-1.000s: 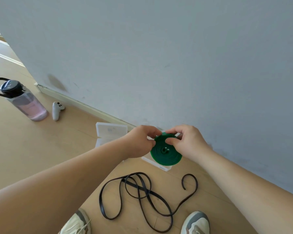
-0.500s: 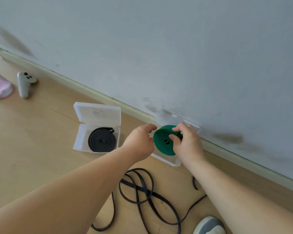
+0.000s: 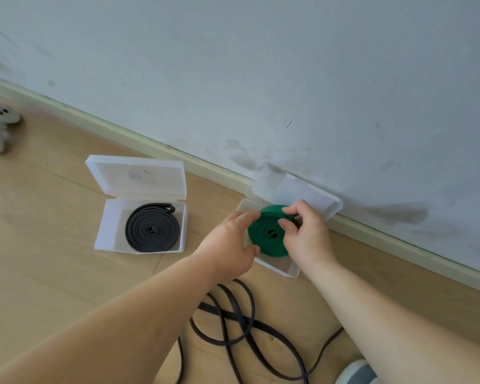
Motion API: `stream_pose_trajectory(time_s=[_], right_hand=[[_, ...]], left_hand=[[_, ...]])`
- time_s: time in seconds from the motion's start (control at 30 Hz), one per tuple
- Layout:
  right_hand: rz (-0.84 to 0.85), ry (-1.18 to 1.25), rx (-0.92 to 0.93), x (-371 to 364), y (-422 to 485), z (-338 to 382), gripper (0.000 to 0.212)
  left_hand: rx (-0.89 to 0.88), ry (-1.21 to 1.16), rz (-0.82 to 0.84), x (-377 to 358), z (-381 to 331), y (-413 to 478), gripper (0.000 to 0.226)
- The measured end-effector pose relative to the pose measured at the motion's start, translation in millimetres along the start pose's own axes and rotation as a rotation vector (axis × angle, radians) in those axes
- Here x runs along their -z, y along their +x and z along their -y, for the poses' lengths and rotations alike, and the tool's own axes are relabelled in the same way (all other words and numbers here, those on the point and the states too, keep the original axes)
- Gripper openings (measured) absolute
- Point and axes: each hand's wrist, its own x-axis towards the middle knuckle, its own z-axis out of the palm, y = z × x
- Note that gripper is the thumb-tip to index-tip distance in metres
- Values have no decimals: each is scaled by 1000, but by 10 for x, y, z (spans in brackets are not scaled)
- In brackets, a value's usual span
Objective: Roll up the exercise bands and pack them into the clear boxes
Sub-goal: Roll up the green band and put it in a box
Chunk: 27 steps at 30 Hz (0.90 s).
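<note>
You had lowered the green roll (image 3: pixel 266 235) into the right box (image 3: pixel 279 266), left hand (image 3: pixel 229 246) and right hand (image 3: pixel 309 234) both gripping its rim; seating it flat seemed the next move.

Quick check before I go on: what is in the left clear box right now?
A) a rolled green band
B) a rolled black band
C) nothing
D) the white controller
B: the left clear box holds a rolled black band, while the rolled green band is gripped by the left hand and right hand over the right clear box.
</note>
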Motion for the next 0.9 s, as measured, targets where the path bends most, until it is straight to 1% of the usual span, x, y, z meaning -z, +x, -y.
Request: stream_pose_trajectory(time_s=[0.13,0.27,0.37,0.43,0.57,0.63,0.73,0.77,0.8,0.87,0.9], right_hand=[[14,21,-20,47,67,-26,12],[44,44,-46,-22,14,-41,12],[53,57,-56,-78,-22,-79,14],[66,52,-52,-105,-73,-90,15],[45,39,-45,-169,-241,-119,20],[39,39,-63,-185,-310,-201,19],[43,4,-71,-171,-391,-332,13],[46,-47,-43,-162,-429,-366,15],[44,-128,16,-148,-468,-388,22],[64,-339,125,-136,-537,-411,44],[98,-430,145,-129,-574,-406,56]], left_hand=[[-12,1,-29,-75,66,-1,74],[13,30,-6,-167,186,-71,82],[4,33,-81,-240,217,-82,79],[-34,120,-94,-269,174,-64,81],[-109,316,-49,-345,127,-85,87],[-119,395,-3,-340,126,-80,85],[-148,518,105,-326,103,-35,78],[-149,549,122,-333,87,-24,75],[-144,570,128,-345,76,-18,72],[-131,586,130,-374,57,-14,69],[-124,592,134,-380,47,-12,68]])
